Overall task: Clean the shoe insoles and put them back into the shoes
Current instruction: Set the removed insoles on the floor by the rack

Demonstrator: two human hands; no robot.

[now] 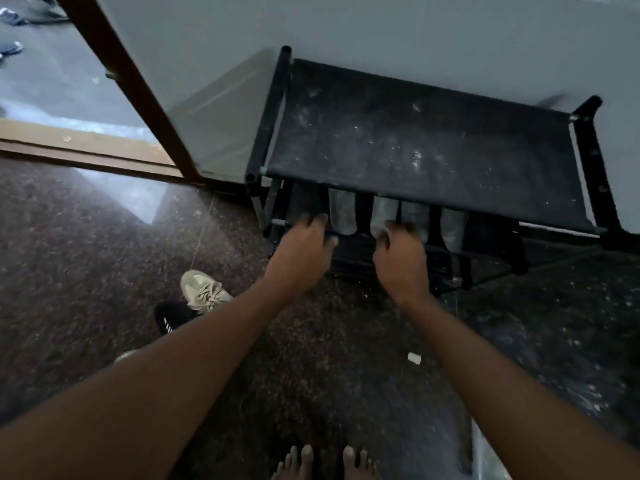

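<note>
Several insoles lie side by side on the second shelf of a dusty black shoe rack (415,140), under its top fabric shelf. My left hand (304,252) curls its fingers over the near end of a dark insole (306,200) at the left. My right hand (401,259) pinches the near tip of a grey insole (381,209). Other grey insoles (343,211) (453,226) lie beside them. A beige sneaker (204,292) and a black sneaker (173,317) stand on the floor to the left, partly hidden by my left forearm.
The rack stands against a white wall (381,29). A brown door frame (131,88) and threshold open to the left. A small white scrap (414,358) lies on the dark speckled floor. My bare feet (325,464) are at the bottom edge.
</note>
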